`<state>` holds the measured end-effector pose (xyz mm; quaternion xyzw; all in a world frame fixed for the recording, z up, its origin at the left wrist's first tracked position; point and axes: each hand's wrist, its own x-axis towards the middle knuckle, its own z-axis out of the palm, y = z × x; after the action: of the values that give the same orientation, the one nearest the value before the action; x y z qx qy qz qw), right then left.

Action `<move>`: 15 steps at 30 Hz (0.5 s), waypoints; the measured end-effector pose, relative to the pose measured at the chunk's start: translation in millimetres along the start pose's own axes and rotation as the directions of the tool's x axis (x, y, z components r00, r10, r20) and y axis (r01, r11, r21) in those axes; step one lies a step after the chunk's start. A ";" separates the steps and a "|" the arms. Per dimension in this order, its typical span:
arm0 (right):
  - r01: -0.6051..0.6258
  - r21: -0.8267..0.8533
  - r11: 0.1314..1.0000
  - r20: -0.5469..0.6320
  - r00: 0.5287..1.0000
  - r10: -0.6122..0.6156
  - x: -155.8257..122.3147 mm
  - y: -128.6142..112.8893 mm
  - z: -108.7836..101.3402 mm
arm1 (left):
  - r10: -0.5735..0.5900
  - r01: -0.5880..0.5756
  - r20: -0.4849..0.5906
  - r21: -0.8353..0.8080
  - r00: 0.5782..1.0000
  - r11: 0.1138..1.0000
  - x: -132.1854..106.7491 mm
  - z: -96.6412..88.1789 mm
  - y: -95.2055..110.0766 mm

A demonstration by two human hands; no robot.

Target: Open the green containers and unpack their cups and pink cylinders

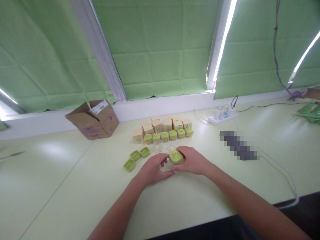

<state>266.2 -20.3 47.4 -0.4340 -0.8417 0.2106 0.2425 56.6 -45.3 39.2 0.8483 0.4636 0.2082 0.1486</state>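
Note:
A small clear container with a green lid and a yellow loop on top [176,157] is in my right hand [193,160], whose fingers and thumb grip its right side. My left hand [154,169] is just left of it, thumb apart from the curled fingers, with nothing held in it. Clear container parts [159,148] lie behind my hands. Three empty green lids, hollow side up, lie to the left, the middle one [135,155] between the others. Beyond, a row of several lidded containers [165,136] stands side by side.
Several small tan boxes [168,124] stand behind the row. An open cardboard carton [96,120] sits at the back left. On the right are a white power strip [222,116] with cables and a pixelated dark object [240,146]. A green bag [311,111] lies far right.

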 end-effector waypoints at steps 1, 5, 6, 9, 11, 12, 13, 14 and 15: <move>-0.005 0.020 1.000 0.014 1.000 0.005 -0.1 -1.5 2.4 | 0.008 -0.008 -0.003 0.006 1.000 1.000 0.3 -0.8 1.1; -0.045 0.084 0.995 0.058 0.998 0.040 0.5 -4.0 10.6 | 0.032 -0.032 -0.014 0.010 0.999 0.999 0.6 -2.6 3.7; -0.050 0.096 0.994 0.063 0.997 0.044 0.8 -3.9 11.7 | 0.034 -0.034 -0.014 0.005 0.999 0.999 0.5 -2.6 4.0; -0.053 0.110 0.993 0.067 0.997 0.045 1.0 -3.0 12.7 | 0.038 -0.038 -0.021 -0.027 0.999 0.999 0.2 -1.7 4.7; -0.044 0.102 0.994 0.068 0.997 0.037 0.5 -2.4 12.2 | 0.041 -0.042 -0.019 -0.048 0.999 0.998 0.0 -1.0 5.1; -0.034 0.095 0.995 0.068 0.997 0.028 0.1 -2.2 12.0 | 0.041 -0.041 -0.012 -0.052 0.999 0.998 -0.1 -0.8 5.2; -0.022 0.088 0.996 0.067 0.998 0.016 -0.3 -2.0 11.9 | 0.038 -0.038 -0.001 -0.053 0.999 0.998 -0.1 -0.7 5.3; -0.009 0.081 0.997 0.065 0.998 0.004 -0.8 -1.9 11.8 | 0.033 -0.033 0.011 -0.051 0.999 0.998 0.0 -0.9 5.4; 0.002 0.074 0.997 0.061 0.998 -0.007 -1.1 -1.8 11.9 | 0.029 -0.028 0.023 -0.050 0.999 0.998 0.1 -1.3 5.5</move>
<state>258.6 -23.9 38.7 -0.4161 -0.8414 0.2543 0.2329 60.0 -48.0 42.8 0.8533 0.4443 0.2115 0.1723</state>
